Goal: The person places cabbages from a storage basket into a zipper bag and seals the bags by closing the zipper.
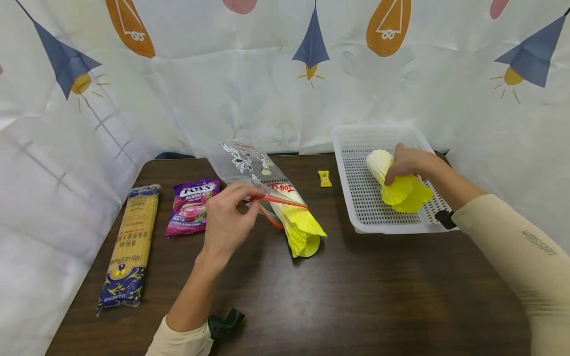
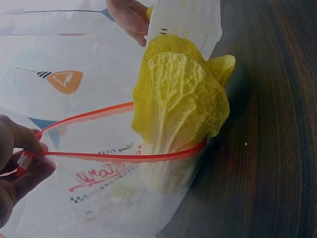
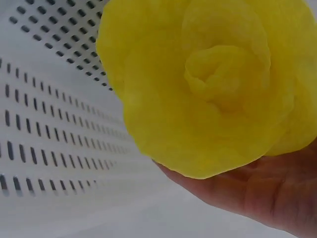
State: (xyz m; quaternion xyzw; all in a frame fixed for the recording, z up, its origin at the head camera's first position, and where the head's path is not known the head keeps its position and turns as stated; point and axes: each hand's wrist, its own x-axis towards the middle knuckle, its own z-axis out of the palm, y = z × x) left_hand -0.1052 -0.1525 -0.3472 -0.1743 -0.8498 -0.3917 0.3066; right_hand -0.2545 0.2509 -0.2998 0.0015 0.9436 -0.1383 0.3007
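Note:
My left hand point(image 1: 231, 217) pinches the red zip edge of a clear zip bag point(image 1: 249, 165) printed with cartoon figures, holding its mouth apart. One yellow napa cabbage point(image 2: 183, 94) lies partly inside that bag, base inward, its leafy end sticking out past the red zip toward the table's front. Over at the right, my right hand point(image 1: 411, 163) grips a second napa cabbage point(image 1: 403, 193) within a white perforated basket point(image 1: 352, 207). In the right wrist view the leafy top of this cabbage point(image 3: 208, 114) faces the camera, with fingers point(image 3: 223, 191) underneath it.
Left of the bag lie a purple pack of Fox's berries candy point(image 1: 191, 207) and a long spaghetti pack point(image 1: 129, 247). A small yellow wrapped candy point(image 1: 324, 178) sits between bag and basket. Behind the dark wooden table point(image 1: 334, 296) hangs a patterned white cloth point(image 1: 267, 99).

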